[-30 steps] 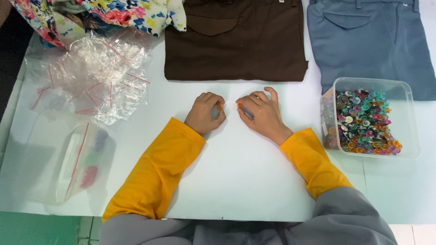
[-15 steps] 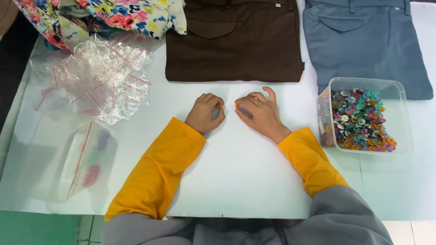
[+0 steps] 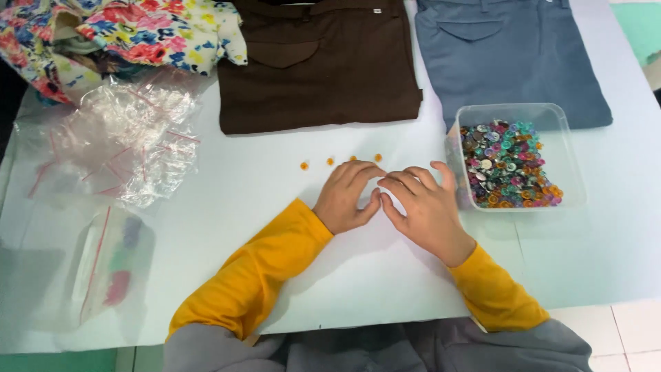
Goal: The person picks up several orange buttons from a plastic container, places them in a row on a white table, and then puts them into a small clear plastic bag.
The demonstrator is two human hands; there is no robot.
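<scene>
Head view: left hand (image 3: 346, 196) and right hand (image 3: 423, 207) palm-down mid-desk, thumbs nearly touching, fingers loosely curled, holding nothing visible. Four small orange buttons (image 3: 341, 162) in a row just beyond the fingertips. Clear tub of mixed buttons (image 3: 511, 164) just beside right hand, toward right edge.

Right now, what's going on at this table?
A person in yellow sleeves has both hands on the white table, left hand and right hand with fingertips meeting. Four small orange buttons sit in a row just beyond them. A clear tub of mixed buttons stands to the right, with folded brown trousers and blue trousers behind.
</scene>
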